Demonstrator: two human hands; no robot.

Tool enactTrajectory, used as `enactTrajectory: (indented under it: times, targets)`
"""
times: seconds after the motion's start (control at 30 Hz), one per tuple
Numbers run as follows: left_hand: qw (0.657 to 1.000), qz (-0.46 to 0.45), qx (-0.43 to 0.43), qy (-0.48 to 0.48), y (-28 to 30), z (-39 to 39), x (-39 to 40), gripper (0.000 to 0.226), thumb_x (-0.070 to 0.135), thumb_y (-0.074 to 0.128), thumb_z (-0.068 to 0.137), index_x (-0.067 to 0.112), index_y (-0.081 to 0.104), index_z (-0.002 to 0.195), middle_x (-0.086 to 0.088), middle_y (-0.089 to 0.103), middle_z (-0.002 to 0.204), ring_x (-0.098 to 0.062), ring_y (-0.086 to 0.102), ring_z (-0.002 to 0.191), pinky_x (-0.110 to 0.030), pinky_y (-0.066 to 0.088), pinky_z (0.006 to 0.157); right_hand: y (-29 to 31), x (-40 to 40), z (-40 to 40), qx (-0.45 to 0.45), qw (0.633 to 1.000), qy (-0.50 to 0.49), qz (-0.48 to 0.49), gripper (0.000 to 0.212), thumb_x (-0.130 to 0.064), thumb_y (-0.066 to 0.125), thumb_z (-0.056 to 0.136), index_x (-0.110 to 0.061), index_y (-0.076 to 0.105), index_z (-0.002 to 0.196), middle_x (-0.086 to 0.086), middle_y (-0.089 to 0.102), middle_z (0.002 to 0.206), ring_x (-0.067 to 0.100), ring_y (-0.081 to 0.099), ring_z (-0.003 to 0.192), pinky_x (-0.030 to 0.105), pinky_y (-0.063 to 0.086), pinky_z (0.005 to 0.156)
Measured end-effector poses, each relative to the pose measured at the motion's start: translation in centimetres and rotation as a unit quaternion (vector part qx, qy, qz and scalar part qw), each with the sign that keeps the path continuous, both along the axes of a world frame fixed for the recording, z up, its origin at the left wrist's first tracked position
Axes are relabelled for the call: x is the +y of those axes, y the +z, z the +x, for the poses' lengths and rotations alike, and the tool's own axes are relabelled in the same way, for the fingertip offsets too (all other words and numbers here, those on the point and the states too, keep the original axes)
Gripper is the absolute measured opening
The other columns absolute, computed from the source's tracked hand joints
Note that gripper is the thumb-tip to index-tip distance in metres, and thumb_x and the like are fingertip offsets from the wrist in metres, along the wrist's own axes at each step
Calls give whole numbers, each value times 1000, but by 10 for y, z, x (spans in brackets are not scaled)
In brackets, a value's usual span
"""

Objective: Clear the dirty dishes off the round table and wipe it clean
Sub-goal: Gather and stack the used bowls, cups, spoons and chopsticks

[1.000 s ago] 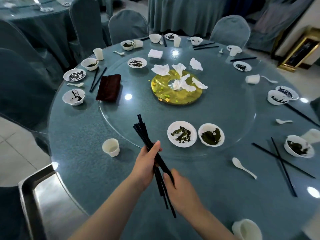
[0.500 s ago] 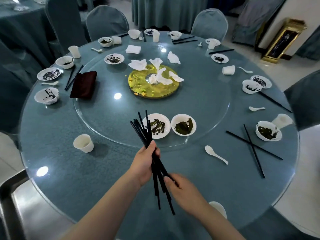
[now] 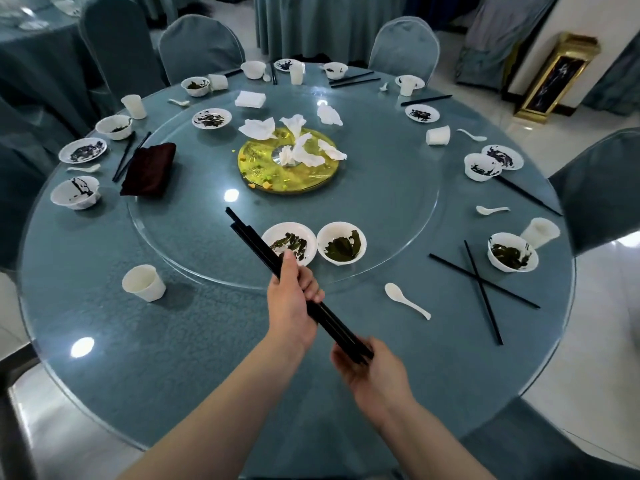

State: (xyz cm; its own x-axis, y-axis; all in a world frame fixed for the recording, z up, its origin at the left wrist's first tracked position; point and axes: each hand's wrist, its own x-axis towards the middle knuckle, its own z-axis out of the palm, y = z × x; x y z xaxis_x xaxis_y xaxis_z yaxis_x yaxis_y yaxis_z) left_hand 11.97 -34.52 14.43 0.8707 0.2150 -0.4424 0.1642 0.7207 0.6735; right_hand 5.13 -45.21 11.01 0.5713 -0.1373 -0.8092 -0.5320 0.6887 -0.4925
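A bundle of black chopsticks (image 3: 254, 239) slants over the near part of the round glass-topped table (image 3: 104, 327). My left hand (image 3: 292, 303) grips the bundle at its middle. My right hand (image 3: 372, 370) cups its lower ends, fingers curled around them. Just beyond lie a dirty white plate (image 3: 290, 242) and a dirty bowl (image 3: 341, 243) on the glass turntable (image 3: 398, 209). A crossed pair of chopsticks (image 3: 479, 280), a white spoon (image 3: 405, 299) and a paper cup (image 3: 143, 282) lie on the near rim.
A yellow dish (image 3: 287, 171) with crumpled napkins sits at the centre. A dark red cloth (image 3: 149, 169) lies at the left. Dirty bowls, plates, cups, spoons and chopsticks ring the table's edge. Covered chairs (image 3: 403, 46) surround it. A steel cart (image 3: 14, 393) stands at lower left.
The splayed chopsticks have been squared into a tight bundle. My right hand has slid down to their lower ends. The view has shifted right along the table.
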Motion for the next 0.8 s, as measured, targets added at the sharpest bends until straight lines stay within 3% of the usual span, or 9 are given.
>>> enactTrajectory:
  times: [0.07,0.17,0.27,0.37,0.5,0.67,0.73,0.8]
  targets:
    - [1000,-16,7,-21,-2,-11,-16,39,33,49,100,21,33,67,4,28,53,-9,26,42,-20,29,40,7,-4,2,-21,1000,10,-21,23,-6,44,98,7,63,96,22,64,88,28,60,75,40,54,81]
    - [999,-1,1,-47,-3,-22,-33,42,34,51,99,21,33,63,4,27,51,-9,25,41,-21,27,39,9,-6,-1,-47,996,59,-48,22,-3,45,96,4,65,88,17,67,73,25,61,68,34,55,68]
    - [997,41,-17,-68,-1,-24,-37,45,33,52,98,21,34,59,4,27,51,-8,24,39,-21,25,37,2,-6,-10,-58,989,117,-66,29,-12,43,100,3,64,89,14,66,69,23,61,64,32,54,61]
    - [996,44,-27,-67,1,-20,-29,43,33,52,98,20,34,62,3,27,52,-8,24,40,-21,24,37,-8,-17,-12,-83,977,149,-126,39,-26,38,104,-2,68,94,12,70,81,19,62,71,30,49,69]
    - [996,46,-7,-72,-5,-21,-31,42,34,53,98,20,33,63,4,27,51,-9,24,40,-21,25,38,-14,-29,-8,-65,989,83,-105,35,-29,41,104,-4,65,97,17,70,99,24,65,89,34,49,82]
    - [985,61,29,-161,-19,-34,-56,40,33,55,96,17,34,65,2,28,50,-10,24,38,-21,26,37,-18,-21,-13,-72,970,173,-157,44,-33,37,104,-7,70,92,13,74,96,21,67,88,35,49,85]
    - [979,84,34,-182,-21,-27,-53,40,33,55,97,19,34,65,2,28,50,-10,24,39,-21,25,37,-25,-29,-10,-78,964,178,-183,37,-27,37,105,-6,67,95,12,72,96,20,66,89,29,51,82]
    - [972,116,46,-199,-25,-18,-45,41,34,56,96,19,33,65,3,28,49,-10,26,39,-22,26,38,-37,-50,1,-98,935,204,-273,22,-19,44,103,-8,64,101,7,69,101,20,65,98,27,51,89]
